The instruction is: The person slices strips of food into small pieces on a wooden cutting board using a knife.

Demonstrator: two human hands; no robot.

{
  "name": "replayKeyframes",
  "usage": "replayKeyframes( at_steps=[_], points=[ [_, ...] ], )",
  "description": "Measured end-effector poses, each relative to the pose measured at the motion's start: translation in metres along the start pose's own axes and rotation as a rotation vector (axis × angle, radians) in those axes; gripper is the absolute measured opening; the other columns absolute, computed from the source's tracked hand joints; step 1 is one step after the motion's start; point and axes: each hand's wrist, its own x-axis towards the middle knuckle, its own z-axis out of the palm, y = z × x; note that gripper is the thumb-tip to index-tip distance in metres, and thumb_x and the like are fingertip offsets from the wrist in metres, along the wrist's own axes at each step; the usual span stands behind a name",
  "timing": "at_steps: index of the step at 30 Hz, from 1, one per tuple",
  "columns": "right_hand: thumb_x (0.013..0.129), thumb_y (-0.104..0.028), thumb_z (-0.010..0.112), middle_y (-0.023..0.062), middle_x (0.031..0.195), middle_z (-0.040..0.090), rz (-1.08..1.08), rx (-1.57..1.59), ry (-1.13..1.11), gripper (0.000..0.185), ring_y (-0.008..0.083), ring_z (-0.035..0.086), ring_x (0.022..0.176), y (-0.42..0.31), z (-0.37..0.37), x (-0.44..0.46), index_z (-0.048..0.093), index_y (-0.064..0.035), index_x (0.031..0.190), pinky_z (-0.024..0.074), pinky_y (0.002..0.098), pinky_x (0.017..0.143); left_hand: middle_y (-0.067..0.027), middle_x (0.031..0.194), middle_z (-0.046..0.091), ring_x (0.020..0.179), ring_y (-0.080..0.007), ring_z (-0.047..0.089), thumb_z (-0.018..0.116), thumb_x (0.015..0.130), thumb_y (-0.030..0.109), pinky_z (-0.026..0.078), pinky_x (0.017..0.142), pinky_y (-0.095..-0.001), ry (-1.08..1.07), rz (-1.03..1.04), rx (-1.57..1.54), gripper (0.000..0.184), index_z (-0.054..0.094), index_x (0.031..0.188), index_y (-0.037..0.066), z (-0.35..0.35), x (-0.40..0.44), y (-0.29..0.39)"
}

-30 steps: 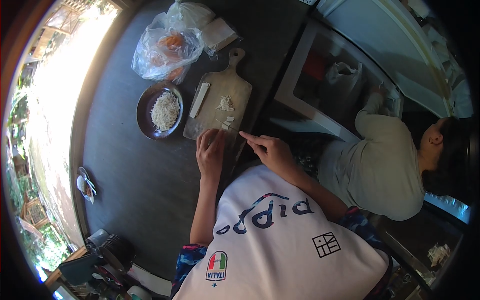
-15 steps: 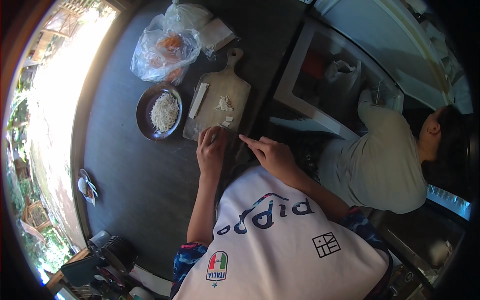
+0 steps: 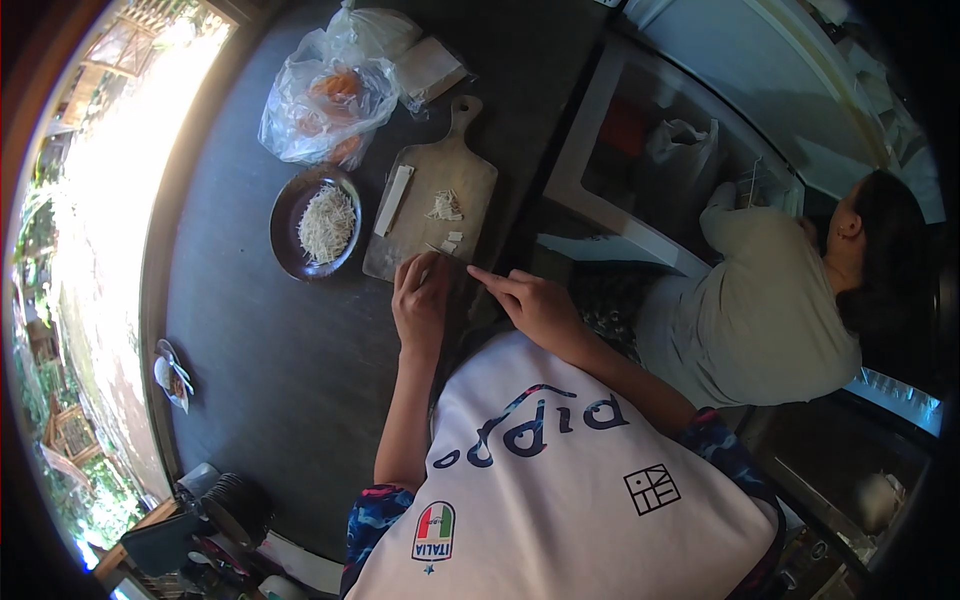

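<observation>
legibly, badge [image 3: 433, 531] reads "italia"; left fingers [image 3: 408, 273] at cutting board [image 3: 432, 168].

A person in grey [image 3: 755, 310] bent into an open fridge or freezer [image 3: 575, 190] holding a white carrier bag [image 3: 680, 150]. A clear plastic bag [image 3: 288, 110] showed orange contents [image 3: 338, 84]; well apart stood a small dish [image 3: 173, 377].

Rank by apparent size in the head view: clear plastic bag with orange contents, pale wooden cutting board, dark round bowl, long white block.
Largest to smallest:
1. Clear plastic bag and pale wooden cutting board, too alike to rank
2. Dark round bowl
3. Long white block
</observation>
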Motion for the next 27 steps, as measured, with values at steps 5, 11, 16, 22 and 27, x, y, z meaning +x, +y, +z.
replayKeyframes(
  at_steps=[5,11,16,22,27],
  points=[
    [0.107,-0.02,0.069,0.0101,0.082,0.067,-0.035,0.029,0.03,0.048,0.0328,0.074,0.072,0.0,0.006,0.012,0.068,-0.0341,0.153,0.0622,0.0443,0.063,-0.0093,0.114,0.077,0.11,-0.0326,0.073,0.08,0.087,-0.002,0.06,0.094,-0.0448,0.016,0.015,-0.004,0.017,0.082,0.104,0.001,0.001,-0.001,-0.002],
    [0.106,-0.02,0.07,0.0095,0.083,0.069,0.035,0.013,-0.015,0.046,0.0325,0.074,0.073,-0.003,-0.004,-0.001,0.069,-0.0334,0.151,0.0622,0.0446,0.064,-0.0094,0.115,0.077,0.11,-0.0328,0.073,0.079,0.087,-0.003,0.06,0.094,-0.0446,0.027,0.014,-0.012,0.018,0.082,0.104,0.001,0.002,-0.001,-0.003],
    [0.107,-0.021,0.07,0.009,0.082,0.067,-0.031,0.025,0.055,0.047,0.0315,0.073,0.07,-0.001,0.009,0.011,0.069,-0.0338,0.152,0.062,0.0436,0.063,-0.0094,0.115,0.077,0.11,-0.0327,0.073,0.079,0.087,-0.004,0.06,0.093,-0.0444,0.023,0.007,0.005,0.017,0.081,0.102,0.001,0.003,-0.002,0.0],
    [0.108,-0.023,0.068,0.0107,0.083,0.068,0.049,0.027,-0.021,0.044,0.0336,0.074,0.073,-0.006,-0.004,0.001,0.07,-0.0345,0.15,0.0625,0.0449,0.065,-0.0096,0.116,0.077,0.109,-0.0329,0.073,0.079,0.086,-0.005,0.06,0.093,-0.0444,0.03,0.003,-0.029,0.016,0.081,0.102,0.0,0.002,-0.003,-0.004],
    [0.108,-0.023,0.068,0.0105,0.082,0.068,-0.011,0.053,0.045,0.045,0.0326,0.073,0.072,0.0,0.009,0.009,0.069,-0.0343,0.151,0.0625,0.044,0.065,-0.0101,0.116,0.078,0.108,-0.0336,0.073,0.079,0.086,-0.005,0.06,0.093,-0.0443,0.032,0.002,-0.028,0.016,0.081,0.101,0.0,0.003,-0.003,-0.002]
  ],
)
